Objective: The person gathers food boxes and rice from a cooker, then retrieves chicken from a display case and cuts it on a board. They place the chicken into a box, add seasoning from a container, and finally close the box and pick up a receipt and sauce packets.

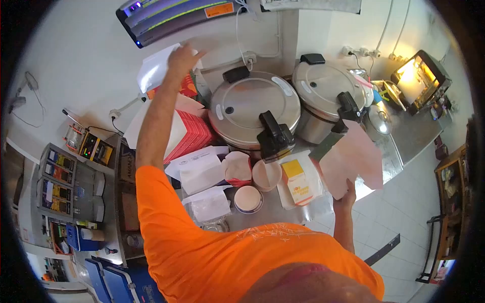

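Note:
My right hand (346,195) grips the lower edge of an unfolded pale food carton (351,159), with the thumb on its near face. The carton has a dark green side and is held up over the counter's right part. My left hand (183,61) reaches to the far left, over a glossy white carton (154,69) on top of a stack. Its fingers look spread, and part of them is hidden behind the hand. Below that hand are a red-and-orange carton (188,87) and nested red-and-white cartons (189,134).
Two large lidded steel cookers (255,103) (326,83) stand behind. Nearer me are white boxes (199,169), a small red-and-white carton (236,166), paper tubs (248,198) and a yellow-and-white carton (298,183). A lit warmer (419,81) sits far right on the steel counter (391,161).

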Motion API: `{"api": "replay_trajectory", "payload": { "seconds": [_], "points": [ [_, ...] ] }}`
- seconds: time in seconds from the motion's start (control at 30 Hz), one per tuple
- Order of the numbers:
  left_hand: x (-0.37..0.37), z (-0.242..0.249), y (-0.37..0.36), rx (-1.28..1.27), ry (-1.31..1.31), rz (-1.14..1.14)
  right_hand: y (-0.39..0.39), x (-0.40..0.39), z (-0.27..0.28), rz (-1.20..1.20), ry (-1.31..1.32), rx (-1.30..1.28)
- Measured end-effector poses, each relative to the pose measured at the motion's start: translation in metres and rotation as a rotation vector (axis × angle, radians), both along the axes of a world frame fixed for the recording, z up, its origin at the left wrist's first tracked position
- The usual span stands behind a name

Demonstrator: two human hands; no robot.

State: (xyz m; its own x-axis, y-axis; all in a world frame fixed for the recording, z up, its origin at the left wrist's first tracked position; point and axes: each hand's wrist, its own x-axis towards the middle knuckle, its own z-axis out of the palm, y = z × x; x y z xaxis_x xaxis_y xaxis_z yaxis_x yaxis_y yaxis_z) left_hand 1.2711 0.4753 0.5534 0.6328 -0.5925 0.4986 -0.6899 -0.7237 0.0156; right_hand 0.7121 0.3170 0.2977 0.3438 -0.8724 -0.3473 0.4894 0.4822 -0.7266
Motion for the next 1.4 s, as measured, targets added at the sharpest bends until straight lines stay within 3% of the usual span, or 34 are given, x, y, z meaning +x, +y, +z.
{"api": "replay_trajectory", "payload": {
  "seconds": [0.03,0.1,0.13,0.2,0.3,0.43,0.5,0.57,0.63,0.7,0.73,0.8,0.9,0.93,1.07,1.2,1.23,1.3,1.37,1.4],
  "points": [
    [0.063,-0.024,0.01,0.289,0.145,0.083,0.001,-0.015,-0.005,-0.032,0.017,-0.02],
    [0.089,-0.034,0.024,0.363,0.39,0.137,0.006,-0.036,-0.006,-0.101,0.058,-0.016],
    [0.091,-0.033,0.025,0.364,0.387,0.131,0.007,-0.04,-0.005,-0.161,0.093,-0.008],
    [0.087,-0.031,0.03,0.241,0.799,0.138,0.014,-0.046,0.0,-0.156,0.104,-0.012],
    [0.066,-0.031,0.017,0.26,0.949,0.226,0.024,-0.044,0.003,-0.14,0.175,-0.022],
    [0.096,-0.065,-0.018,0.522,0.734,0.299,0.032,-0.035,-0.002,-0.082,0.236,-0.086],
    [0.112,-0.078,-0.028,0.573,0.344,0.366,0.038,-0.04,-0.006,-0.033,0.264,-0.149],
    [0.093,-0.028,-0.029,0.47,0.328,0.337,0.04,-0.04,-0.011,-0.059,0.345,-0.231],
    [0.135,-0.012,-0.015,0.427,0.254,0.342,0.038,-0.043,-0.023,-0.027,0.395,-0.245],
    [0.113,0.025,-0.01,0.644,0.424,0.331,0.038,-0.064,-0.039,0.023,0.476,-0.257],
    [0.108,0.026,-0.008,0.639,0.423,0.337,0.036,-0.067,-0.048,-0.01,0.473,-0.273],
    [0.099,0.031,-0.007,0.417,0.173,0.283,0.038,-0.059,-0.058,-0.057,0.45,-0.27],
    [0.066,0.043,-0.004,0.305,0.269,0.244,0.042,-0.076,-0.066,-0.017,0.528,-0.302],
    [0.075,0.042,-0.005,0.47,0.257,0.222,0.038,-0.081,-0.095,-0.063,0.579,-0.333],
    [0.115,0.031,0.001,0.375,0.204,0.204,0.022,-0.109,-0.137,-0.028,0.546,-0.408],
    [0.118,0.038,0.006,0.46,0.213,0.198,0.021,-0.1,-0.125,-0.044,0.591,-0.438],
    [0.113,0.046,0.006,0.549,0.208,0.193,0.019,-0.094,-0.113,0.044,0.557,-0.398],
    [0.103,0.055,0.012,0.464,0.197,0.166,0.014,-0.087,-0.098,0.135,0.527,-0.357],
    [0.099,0.062,0.016,0.51,0.259,0.201,0.018,-0.079,-0.093,0.002,0.729,-0.191],
    [0.099,0.064,0.012,0.51,0.187,0.23,0.01,-0.085,-0.079,0.209,0.654,-0.238]
  ]
}}
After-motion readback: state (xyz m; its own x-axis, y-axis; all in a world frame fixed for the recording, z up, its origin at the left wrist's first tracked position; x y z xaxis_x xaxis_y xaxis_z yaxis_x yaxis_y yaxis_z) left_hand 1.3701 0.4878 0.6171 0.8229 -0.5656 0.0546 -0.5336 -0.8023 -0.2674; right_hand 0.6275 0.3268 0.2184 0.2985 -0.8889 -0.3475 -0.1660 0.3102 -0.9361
